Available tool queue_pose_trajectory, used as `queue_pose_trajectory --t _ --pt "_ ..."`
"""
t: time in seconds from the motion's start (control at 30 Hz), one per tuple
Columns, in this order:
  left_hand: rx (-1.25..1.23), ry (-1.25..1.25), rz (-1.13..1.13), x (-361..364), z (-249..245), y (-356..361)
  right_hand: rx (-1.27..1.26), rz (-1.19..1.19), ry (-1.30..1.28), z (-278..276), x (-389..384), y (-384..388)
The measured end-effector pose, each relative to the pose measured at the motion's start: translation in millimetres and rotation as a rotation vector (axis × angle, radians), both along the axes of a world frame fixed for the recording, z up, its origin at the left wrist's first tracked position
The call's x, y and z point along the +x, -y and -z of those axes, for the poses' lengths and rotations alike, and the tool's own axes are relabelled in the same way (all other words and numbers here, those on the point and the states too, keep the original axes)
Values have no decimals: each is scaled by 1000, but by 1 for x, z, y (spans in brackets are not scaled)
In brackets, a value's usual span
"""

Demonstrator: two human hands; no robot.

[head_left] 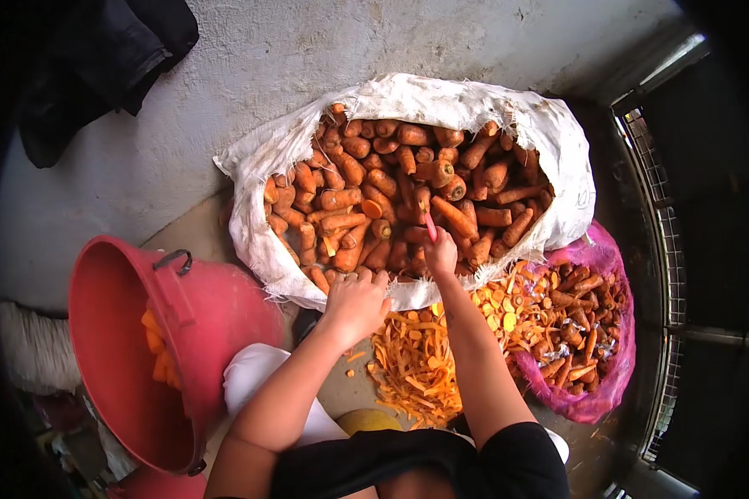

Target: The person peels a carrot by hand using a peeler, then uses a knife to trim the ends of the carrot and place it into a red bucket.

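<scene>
A large white sack [549, 133] lies open, full of unpeeled carrots [341, 200]. My left hand [356, 304] rests at the sack's near edge, its fingers bent over the rim beside the carrots; whether it grips anything is hidden. Further right, my right hand [441, 253] is closed around a tool with a pink handle [430, 227]. The tool points away from me, over the carrots, and its far end is hard to make out against them.
A red bucket [225, 308] with peeled orange pieces lies tilted at the left. Peelings [420, 366] are heaped below the sack. A pink mesh sack [620, 333] with carrots stands at the right, near a metal grille [674, 291]. Dark cloth [100, 75] hangs at the upper left.
</scene>
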State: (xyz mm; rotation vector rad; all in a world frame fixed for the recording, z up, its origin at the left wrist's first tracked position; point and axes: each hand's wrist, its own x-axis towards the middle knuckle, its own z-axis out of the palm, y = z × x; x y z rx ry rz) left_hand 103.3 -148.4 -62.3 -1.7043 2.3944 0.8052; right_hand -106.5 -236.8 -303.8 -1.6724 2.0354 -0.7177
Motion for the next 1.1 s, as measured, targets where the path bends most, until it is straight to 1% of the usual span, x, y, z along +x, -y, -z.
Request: queue_pose_trajectory --t 0.07,0.1,0.13,0.17,0.2,0.23,0.27,0.33,0.37,0.4,0.47,0.5,0.53,0.57,0.63,0.67,0.7,0.73,0.77,0.8,0.93,1.0,1.07,1.1 --pt "-46 13 23 -2 0 2 -92 -15 80 -28 -5 -12" --pt "36 45 15 -6 -8 6 -125 -23 181 -39 -10 -21" --pt "-23 32 11 -8 -7 6 -43 -16 365 -50 -16 -31" --pt "-84 18 8 -10 -3 4 -34 -53 518 -63 -24 -43" --pt "-145 3 8 -13 -3 4 -25 -88 671 -86 -30 -58" --pt "-62 9 10 -17 -10 7 7 -138 711 -126 -35 -74" --pt "-46 16 10 -22 -18 7 -4 -73 928 -165 -30 -90" --pt "-3 -172 51 -27 -31 3 146 -68 946 -224 -44 -125" --pt "126 -320 96 -30 -38 1 156 -71 1051 -238 -49 -142" --pt "146 -449 155 -38 -28 -6 104 -51 1096 -256 -46 -158" --pt "357 -715 225 -54 -12 -19 71 -97 1097 -273 -49 -185" --pt "339 -636 241 -61 -14 -28 168 -74 1041 -271 -56 -199" --pt "317 -558 254 -67 -17 -37 46 -124 985 -266 -53 -208" --pt "293 -479 265 -72 -19 -42 30 -65 990 -261 -55 -218" --pt "117 -390 214 -74 -24 -49 20 56 951 -248 -61 -239" --pt "35 -344 188 -73 -27 -53 92 130 1056 -239 -66 -250" --pt "35 -322 130 -72 -37 -53 107 120 1005 -228 -68 -256" --pt "-50 -355 140 -69 -30 -50 122 110 956 -218 -67 -260" --pt "-164 -349 135 -66 -24 -50 79 25 914 -208 -66 -263" --pt "-280 -342 131 -65 -22 -49 48 -58 791 -216 -60 -261" --pt "-310 -326 118 -76 -18 -48 126 -53 710 -247 -50 -252" --pt "-311 -311 117 -82 -16 -46 128 -58 650 -247 -55 -246" --pt "-268 -298 66 -87 -17 -43 111 -67 586 -239 -59 -240" --pt "-243 -288 41 -87 -19 -43 106 -52 556 -249 -58 -236"
